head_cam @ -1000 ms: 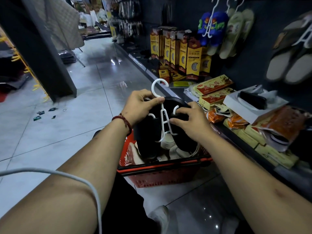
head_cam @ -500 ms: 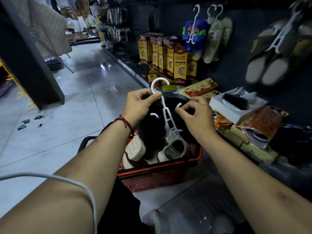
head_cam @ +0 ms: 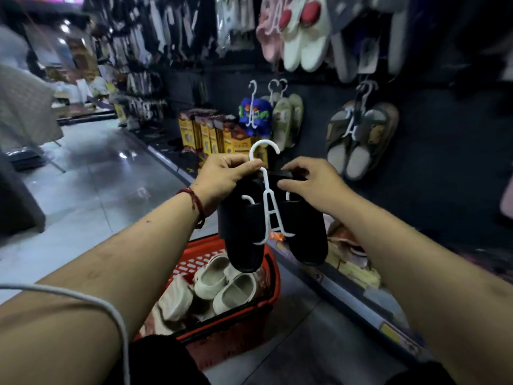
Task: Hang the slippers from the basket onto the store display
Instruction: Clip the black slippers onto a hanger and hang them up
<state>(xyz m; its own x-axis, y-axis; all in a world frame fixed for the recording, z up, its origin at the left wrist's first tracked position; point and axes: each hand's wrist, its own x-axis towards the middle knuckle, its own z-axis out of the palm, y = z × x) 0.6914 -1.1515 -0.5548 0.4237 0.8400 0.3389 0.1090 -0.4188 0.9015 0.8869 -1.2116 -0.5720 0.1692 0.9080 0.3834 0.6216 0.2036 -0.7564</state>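
Left hand (head_cam: 224, 176) pinching white hanger (head_cam: 268, 209) at neck, just under hook. Black slippers (head_cam: 244, 240) on hanger, toes down, held in air above red basket (head_cam: 273, 276), near dark display wall (head_cam: 433, 168). Right hand (head_cam: 311, 182) curled over top edge of right-side one. Pale shoes (head_cam: 222, 284) lying in basket. Other pairs (head_cam: 358, 140) hanging on wall.

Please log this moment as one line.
left hand: pinches white hanger | right hand: grips black slippers | above red basket | not yet hung

Matt black slippers (head_cam: 302, 232), glossy white plastic hanger (head_cam: 268, 209), red plastic basket (head_cam: 222, 326)
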